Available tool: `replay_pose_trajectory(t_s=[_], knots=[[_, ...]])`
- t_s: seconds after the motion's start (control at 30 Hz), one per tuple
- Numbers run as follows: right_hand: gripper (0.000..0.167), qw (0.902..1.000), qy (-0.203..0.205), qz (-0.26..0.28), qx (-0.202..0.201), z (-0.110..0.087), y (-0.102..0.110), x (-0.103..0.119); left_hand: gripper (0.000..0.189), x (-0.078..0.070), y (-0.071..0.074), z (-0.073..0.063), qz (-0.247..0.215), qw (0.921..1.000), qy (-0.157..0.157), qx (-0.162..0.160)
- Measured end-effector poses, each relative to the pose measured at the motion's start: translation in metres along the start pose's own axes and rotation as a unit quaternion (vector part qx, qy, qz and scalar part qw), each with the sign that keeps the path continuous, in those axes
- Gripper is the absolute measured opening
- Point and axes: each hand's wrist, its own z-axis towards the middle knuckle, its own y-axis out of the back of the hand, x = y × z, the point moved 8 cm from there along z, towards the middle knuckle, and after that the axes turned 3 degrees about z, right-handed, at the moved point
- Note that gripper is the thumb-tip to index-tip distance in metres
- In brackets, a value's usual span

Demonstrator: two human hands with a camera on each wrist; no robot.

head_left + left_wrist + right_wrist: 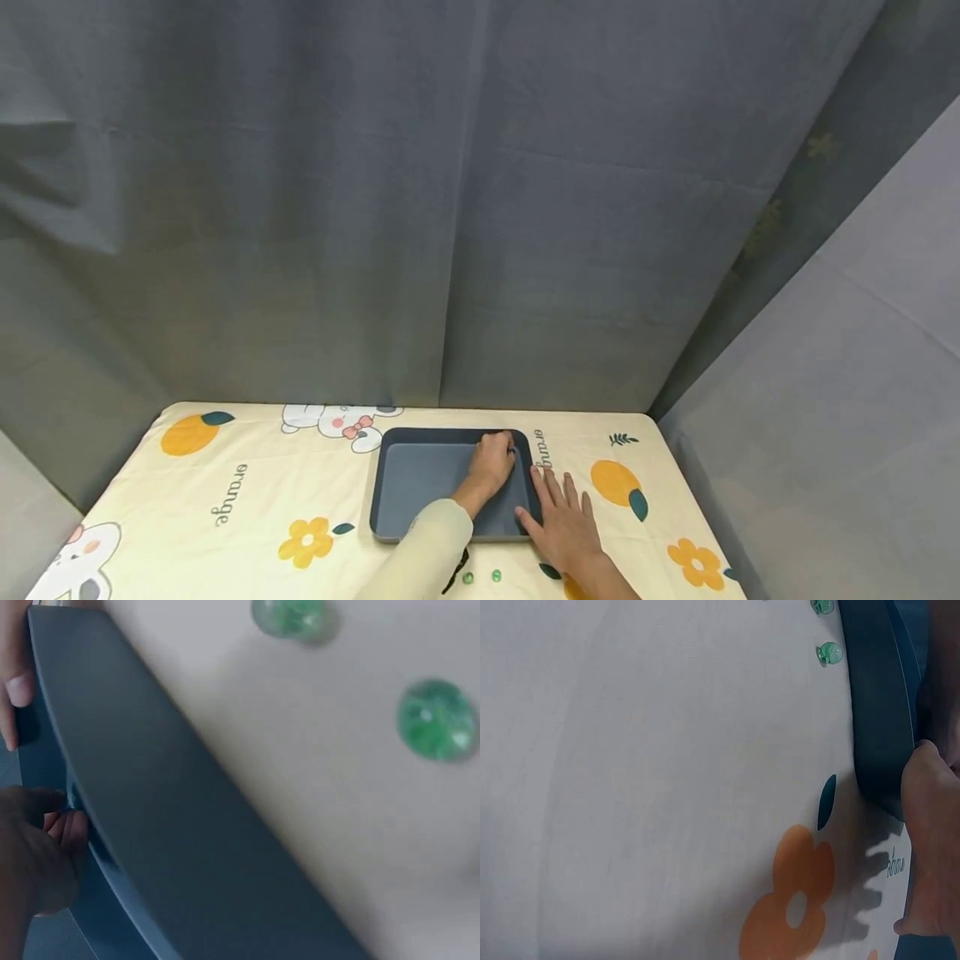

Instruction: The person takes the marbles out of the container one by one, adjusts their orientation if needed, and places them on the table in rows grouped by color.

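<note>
My left hand [491, 462] reaches into the dark grey-blue tray [420, 483], by its far right corner. Its fingers curl together and pinch what looks like a small dark blue thing [512, 451]; its kind is unclear, mostly hidden. In the left wrist view the left hand [37, 855] shows curled beside the tray wall [165, 802]. My right hand [566, 525] lies against the tray's right side with fingers spread straight, thumb over the near right rim. In the right wrist view the right hand [930, 840] touches the tray corner [881, 772].
Two green glass marbles lie on the cloth in front of the tray, a left marble [468, 577] and a right marble [497, 575]. The pale printed tablecloth [262, 550] covers the table. Grey curtains [337, 208] hang behind it, and a light panel [847, 375] stands at the right.
</note>
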Motion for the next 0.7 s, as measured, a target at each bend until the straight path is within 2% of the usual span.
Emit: replay_pose_trajectory(t_s=[0.43, 0.7], knots=[[0.08, 1.0, -0.003, 0.008, 0.005, -0.001, -0.001, 0.001, 0.011, 0.009, 0.028, -0.02, -0.057, 0.9961, -0.066, 0.011], [0.079, 0.9999, 0.007, 0.005, -0.01, -0.001, 0.001, 0.004, 0.008, 0.011, 0.054, -0.039, -0.107, 0.9888, -0.102, 0.018]])
